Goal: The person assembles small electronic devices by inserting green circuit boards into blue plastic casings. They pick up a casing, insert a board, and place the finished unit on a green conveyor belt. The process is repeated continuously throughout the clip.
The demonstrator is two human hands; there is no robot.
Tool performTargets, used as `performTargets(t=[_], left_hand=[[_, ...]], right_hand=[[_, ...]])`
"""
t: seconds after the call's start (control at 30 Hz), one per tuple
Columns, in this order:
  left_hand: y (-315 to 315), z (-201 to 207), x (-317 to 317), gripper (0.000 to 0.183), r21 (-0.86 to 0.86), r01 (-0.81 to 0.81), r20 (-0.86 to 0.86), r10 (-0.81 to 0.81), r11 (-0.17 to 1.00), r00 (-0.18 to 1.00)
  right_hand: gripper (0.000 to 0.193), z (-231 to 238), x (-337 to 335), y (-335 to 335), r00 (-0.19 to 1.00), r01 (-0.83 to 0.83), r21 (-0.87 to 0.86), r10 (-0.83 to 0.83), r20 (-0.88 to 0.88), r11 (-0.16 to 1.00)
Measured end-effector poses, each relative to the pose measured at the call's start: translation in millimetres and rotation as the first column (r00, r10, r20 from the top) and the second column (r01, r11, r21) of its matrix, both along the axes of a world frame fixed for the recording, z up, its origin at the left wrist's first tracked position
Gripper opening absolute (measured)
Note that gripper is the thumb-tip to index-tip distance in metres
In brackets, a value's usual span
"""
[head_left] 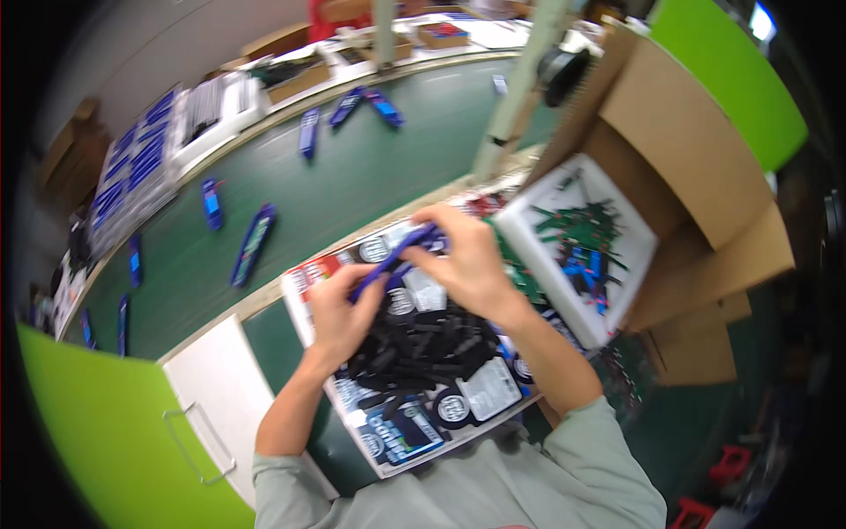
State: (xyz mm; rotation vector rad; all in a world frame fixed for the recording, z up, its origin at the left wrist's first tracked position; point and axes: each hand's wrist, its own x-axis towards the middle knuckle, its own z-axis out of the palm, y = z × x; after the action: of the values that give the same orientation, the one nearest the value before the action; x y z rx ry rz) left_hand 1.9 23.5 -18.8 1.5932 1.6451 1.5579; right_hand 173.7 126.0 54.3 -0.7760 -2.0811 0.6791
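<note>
Both hands hold one long, narrow, blue-purple plastic casing [394, 257], tilted up to the right. My left hand [337, 310] grips its lower end, and my right hand [465, 263] pinches the upper end between thumb and fingers. Under the hands lies a board covered in printed stickers [486, 388]. On it sits a heap of small black plastic parts [423, 351], just below the casing. To the right of my right hand, a white foam tray [636, 280] holds green circuit strips [586, 227] and small blue parts [583, 269].
A green conveyor belt [291, 189] runs across the far side, carrying several blue casings [254, 245]. An open cardboard box [665, 167] stands beside the foam tray. Trays of blue casings [137, 163] line the far left. Green panels [106, 423] flank the left and right.
</note>
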Motion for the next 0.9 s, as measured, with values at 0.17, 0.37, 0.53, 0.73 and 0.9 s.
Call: performTargets(t=[0.17, 0.37, 0.53, 0.73, 0.9], left_hand=[[1, 25, 10, 0.025, -0.058, 0.028, -0.045, -0.031, 0.998, 0.999], [-6, 22, 16, 0.020, -0.187, 0.233, 0.260, -0.181, 0.954, 0.949], [-5, 25, 9, 0.020, -0.147, 0.353, 0.550, -0.220, 0.924, 0.805], [-2, 23, 7, 0.017, -0.144, 0.361, 0.559, -0.225, 0.921, 0.798], [0, 21, 5, 0.018, -0.168, 0.348, 0.558, -0.202, 0.922, 0.805]], right_hand=[[0.029, 4, 6, 3, 0.994, -0.034, 0.079, 0.025, 0.111, 0.996], [0.037, 24, 33, 11, 0.963, -0.243, -0.185, 0.259, 0.070, 0.952], [0.021, 22, 137, 116, 0.906, 0.373, 0.175, -0.399, 0.143, 0.911], [0.015, -34, 207, 199, 0.527, 0.261, 0.533, -0.581, 0.620, 0.805], [0.019, -50, 206, 208, 0.524, 0.144, 0.538, -0.525, 0.671, 0.831]])
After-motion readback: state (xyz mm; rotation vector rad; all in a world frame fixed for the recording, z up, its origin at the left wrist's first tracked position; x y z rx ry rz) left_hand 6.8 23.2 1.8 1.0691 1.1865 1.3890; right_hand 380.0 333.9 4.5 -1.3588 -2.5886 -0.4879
